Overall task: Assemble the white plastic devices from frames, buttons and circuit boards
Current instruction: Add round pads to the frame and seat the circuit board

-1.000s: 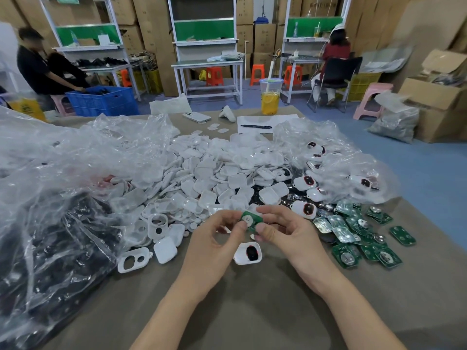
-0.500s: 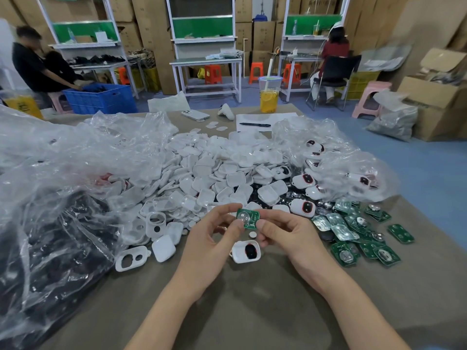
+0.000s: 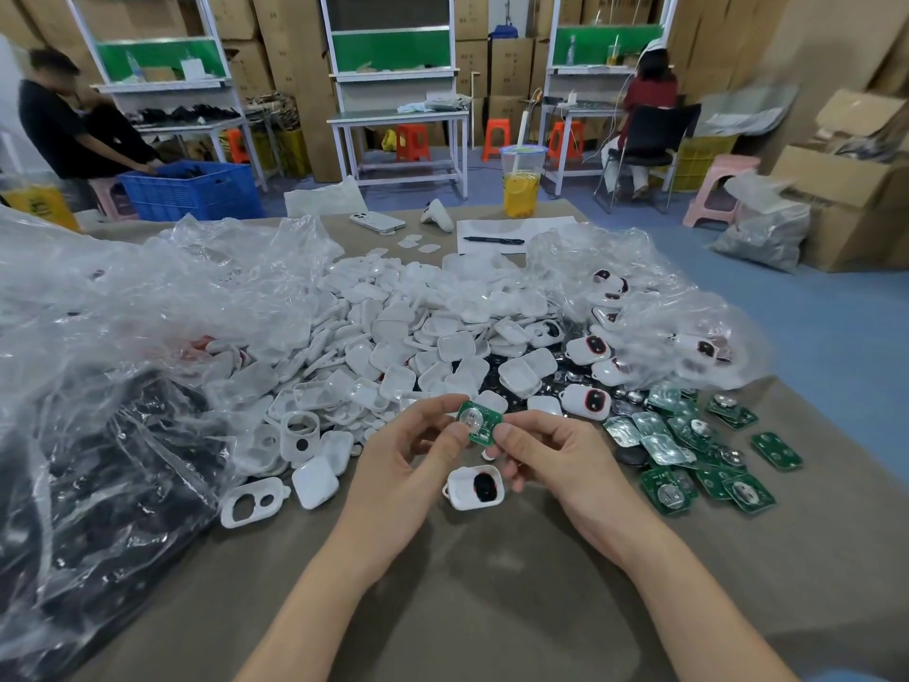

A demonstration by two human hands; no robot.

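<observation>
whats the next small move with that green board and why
Probably lower the circuit board into the white frame lying just below it. The left hand and right hand both pinch the board in the air; the frame lies open side up with a dark button inside but no board.

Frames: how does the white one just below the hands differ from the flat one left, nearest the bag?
The near frame holds a black button; the left frame has two empty holes. The near frame shows red inside; the left frame is all white. Both are white plastic.
</observation>
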